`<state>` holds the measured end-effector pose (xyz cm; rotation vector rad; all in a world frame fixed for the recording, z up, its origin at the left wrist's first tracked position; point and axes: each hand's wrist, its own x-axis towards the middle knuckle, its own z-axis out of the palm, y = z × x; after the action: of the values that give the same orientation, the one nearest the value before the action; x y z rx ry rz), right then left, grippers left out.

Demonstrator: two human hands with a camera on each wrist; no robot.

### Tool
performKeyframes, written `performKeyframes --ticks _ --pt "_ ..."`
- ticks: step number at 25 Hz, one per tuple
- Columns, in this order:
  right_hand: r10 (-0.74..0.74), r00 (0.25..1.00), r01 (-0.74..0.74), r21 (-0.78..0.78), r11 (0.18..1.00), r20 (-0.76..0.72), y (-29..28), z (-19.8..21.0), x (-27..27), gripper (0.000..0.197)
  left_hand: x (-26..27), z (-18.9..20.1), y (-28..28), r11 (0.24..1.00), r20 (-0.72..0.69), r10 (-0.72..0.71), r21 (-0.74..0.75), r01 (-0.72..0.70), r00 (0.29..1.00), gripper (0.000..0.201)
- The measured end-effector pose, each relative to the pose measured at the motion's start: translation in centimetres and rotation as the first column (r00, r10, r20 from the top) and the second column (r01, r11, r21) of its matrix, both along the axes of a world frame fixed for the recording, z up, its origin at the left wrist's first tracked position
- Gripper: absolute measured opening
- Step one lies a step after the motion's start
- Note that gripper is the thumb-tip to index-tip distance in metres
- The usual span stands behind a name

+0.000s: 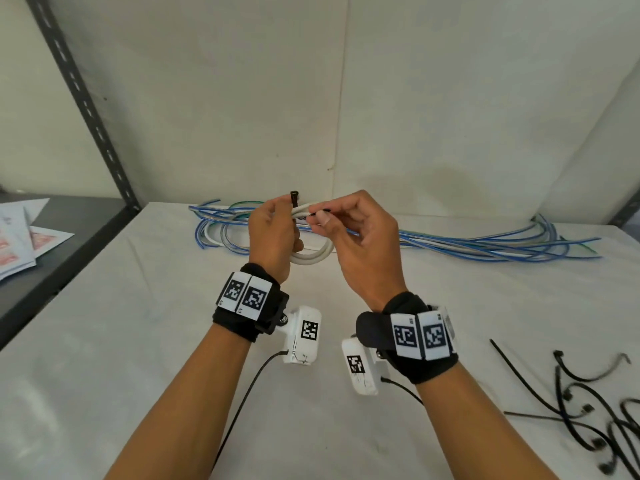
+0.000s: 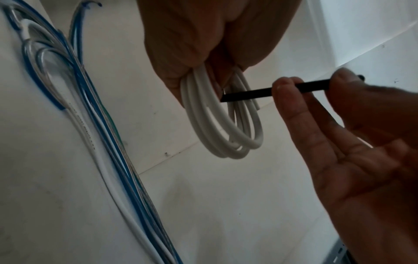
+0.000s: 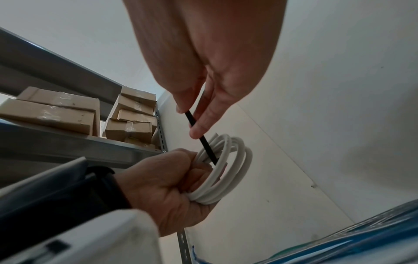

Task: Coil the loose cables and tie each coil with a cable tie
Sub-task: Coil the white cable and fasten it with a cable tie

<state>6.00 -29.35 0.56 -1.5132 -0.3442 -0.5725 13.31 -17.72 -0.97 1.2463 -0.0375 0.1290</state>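
Here your left hand (image 1: pixel 273 233) is lifted above the counter (image 1: pixel 138 341), its fingers (image 3: pixel 194 160) curled tightly round one side of the white cable coil (image 2: pixel 226 128), which hangs in several loops from your grip. Your right hand (image 1: pixel 363 244) is level with it and just beside it, thumb and forefinger pinching the black cable tie (image 2: pixel 271 92), the other fingers loosely bent. From the left wrist view, the pointed tip of the tie touches the coil's strands right below your left fingers; the right wrist view shows the strap running down from your pinch into the loops. In the head view a small black end, seemingly the head of the tie, sticks up above your left hand, though the link between the two ends is hidden by your fingers.

Behind both hands, along the back of the counter by the wall, lie the loose cables (image 1: pixel 485 244), blue, white and clear with a green one among them, stretched out and looped at the left end. Near your right forearm a heap of spare cable ties (image 1: pixel 588 410) lies on the counter. Cardboard boxes (image 3: pixel 68 110) sit on a metal shelf (image 3: pixel 79 148) to your left.
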Motion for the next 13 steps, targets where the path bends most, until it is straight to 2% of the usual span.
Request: performKeyframes --ticks 2,5,13 --pt "0.017 1.0 -0.017 0.019 1.0 -0.001 0.2 -0.1 0.0 0.011 -0.1 0.2 0.2 1.0 0.033 -0.014 0.017 0.013 0.999 0.019" --pt "0.02 0.999 -0.018 0.097 0.995 -0.026 0.0 0.0 0.3 0.002 -0.3 0.6 0.2 0.995 0.104 0.02 0.091 -0.029 0.994 0.022" --pt "-0.086 0.96 0.093 0.013 0.996 -0.267 -1.6 0.9 0.3 0.02 -2.1 1.7 -0.7 0.921 0.349 -0.042 0.378 -0.099 0.936 0.021"
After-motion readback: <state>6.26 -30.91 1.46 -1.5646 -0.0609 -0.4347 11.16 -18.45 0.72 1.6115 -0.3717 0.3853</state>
